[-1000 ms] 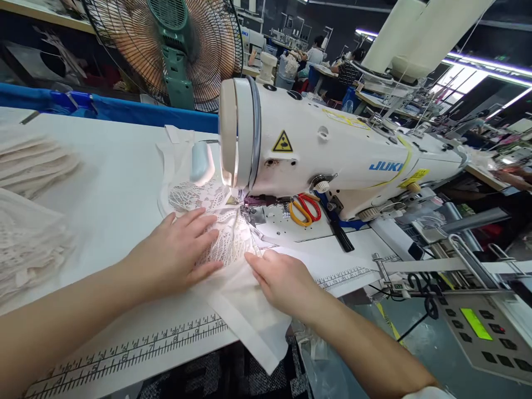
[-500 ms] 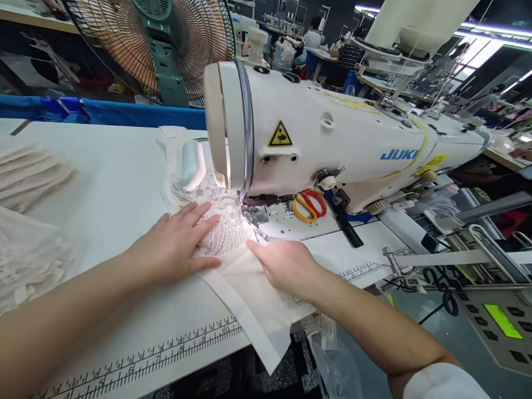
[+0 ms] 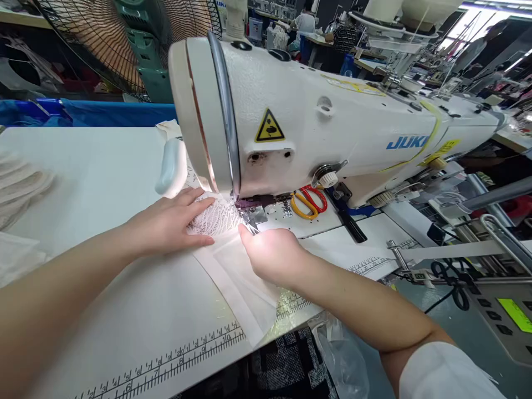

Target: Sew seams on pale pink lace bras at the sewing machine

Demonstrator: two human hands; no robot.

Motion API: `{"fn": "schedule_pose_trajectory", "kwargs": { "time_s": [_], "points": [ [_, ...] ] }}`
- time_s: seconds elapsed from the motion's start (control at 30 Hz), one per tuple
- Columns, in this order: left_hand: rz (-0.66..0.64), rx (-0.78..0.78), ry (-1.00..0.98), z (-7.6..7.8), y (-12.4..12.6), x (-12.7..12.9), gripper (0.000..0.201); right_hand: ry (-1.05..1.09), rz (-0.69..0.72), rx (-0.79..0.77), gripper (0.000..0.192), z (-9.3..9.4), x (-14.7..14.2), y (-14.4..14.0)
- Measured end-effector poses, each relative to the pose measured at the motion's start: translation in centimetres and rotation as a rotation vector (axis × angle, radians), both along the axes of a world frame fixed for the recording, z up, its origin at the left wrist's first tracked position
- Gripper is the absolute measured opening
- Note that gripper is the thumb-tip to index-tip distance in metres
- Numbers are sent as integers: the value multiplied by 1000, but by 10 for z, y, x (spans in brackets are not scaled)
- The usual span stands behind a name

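Under the head of the sewing machine (image 3: pixel 332 138), seen from the head camera, a patch of lace (image 3: pixel 211 217) lies on the white table (image 3: pixel 103 183), joined to a plain white cloth (image 3: pixel 241 282) that runs back toward the table's near edge and hangs slightly over it. The left hand (image 3: pixel 166 224) lies flat on the lace, fingers spread and released, palm down, pressing rather than gripping; its fingertips reach almost to the machine's face plate. The right hand (image 3: pixel 270 255) rests on the cloth just right of the lace, fingers drawn together and pointing at the presser foot (image 3: pixel 249 213), the fingertips touching the fabric beside the foot. Whether they pinch the cloth edge or merely press it cannot be told. The two hands are close but apart, with the seam line between them.

Behind the foot, on the machine bed, lie scissors (image 3: pixel 308 200) with orange and red handles. A pale blue piece (image 3: pixel 168 166) sits on the table left of the machine head. A printed ruler (image 3: pixel 174 354) runs along the table's front edge. At far left are stacked pieces of pale fabric (image 3: pixel 20 185). A green fan (image 3: pixel 128 44) stands behind the table, and a control panel (image 3: pixel 507 316) with a lit green screen sits at lower right. Other people work at benches far behind.
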State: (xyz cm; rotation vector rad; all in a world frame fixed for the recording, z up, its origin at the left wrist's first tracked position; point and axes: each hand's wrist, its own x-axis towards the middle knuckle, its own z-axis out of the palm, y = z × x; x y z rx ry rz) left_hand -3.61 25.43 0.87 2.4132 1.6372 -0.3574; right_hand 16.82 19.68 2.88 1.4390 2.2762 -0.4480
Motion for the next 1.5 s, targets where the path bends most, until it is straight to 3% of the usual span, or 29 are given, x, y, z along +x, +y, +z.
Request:
{"fn": "schedule_pose_trajectory", "kwargs": {
  "time_s": [0.23, 0.33, 0.43, 0.5, 0.6, 0.7, 1.03, 1.5],
  "points": [
    [-4, 76, -50, 3, 5, -1, 61, -47, 28, 9, 91, -1, -1, -2],
    [-31, 205, -50, 5, -9, 4, 54, -22, 14, 18, 79, 2, 7, -8],
    [-152, 470, -119, 0, -38, 12, 49, 102, 71, 140, 53, 1, 25, -19],
    [-305, 584, -221, -8, -61, 19, 45, 166, 162, 197, 43, -2, 39, -27],
    [-459, 591, -297, -23, -87, 29, 43, 251, 279, 205, 34, -8, 56, -36],
    [-491, 599, -289, -33, -96, 34, 41, 328, 316, 240, 27, -16, 66, -41],
    [-469, 556, -282, -39, -83, 24, 45, 387, 311, 299, 31, -27, 68, -39],
    [-406, 343, -363, -49, -43, 6, 53, 287, 268, 271, 29, -26, 62, -26]
  ]
}}
